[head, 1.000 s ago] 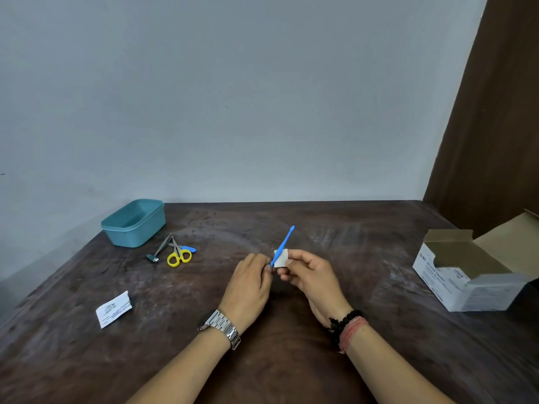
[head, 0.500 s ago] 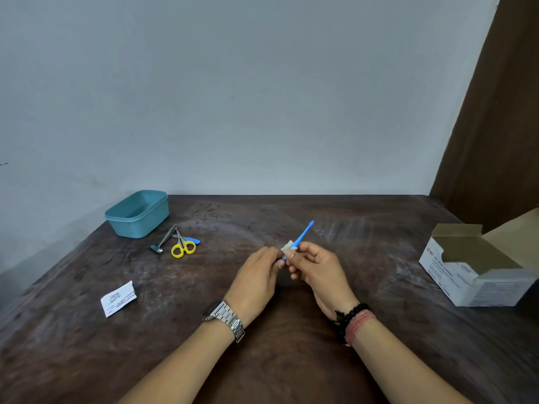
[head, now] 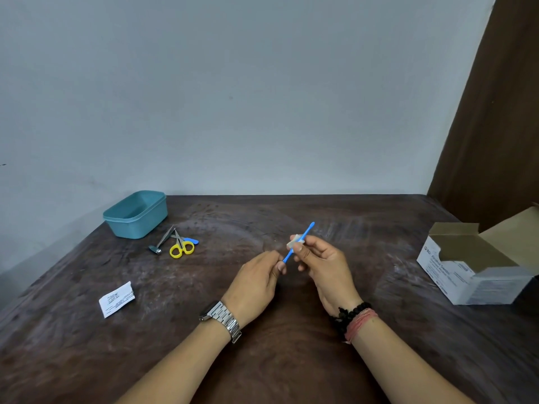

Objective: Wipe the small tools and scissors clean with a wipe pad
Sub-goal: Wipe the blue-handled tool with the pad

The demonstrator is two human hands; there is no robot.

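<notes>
Head camera view, looking down at two bare hands raised just above a dark wooden bench [head: 291,360] against a pale wall. The left hand [head: 256,282], with a metal watch on its wrist, pinches the lower end of a thin blue stick tool [head: 299,242] between thumb and fingertips, holding it tilted so its upper tip points up and away to the right. The right hand [head: 323,265], with dark beads and a red thread at the wrist, has its grip closed on a small white wipe pad [head: 296,242] folded around the middle of the stick. This split of work seems deliberate: one hand steadies the tool by an end so the other can slide the pad along its length. At the far left of the bench, well apart from the hands, small yellow-handled scissors [head: 181,246] lie touching a metal nail clipper [head: 163,242] and a small blue piece [head: 191,241], just in front of an open teal tub [head: 135,214], likely waiting their turn for wiping. A torn white wipe packet [head: 116,298] lies nearer on the left, probably set aside as rubbish. An open cardboard box [head: 472,263] sits at the right edge, within reach, likely the supply of pads.
</notes>
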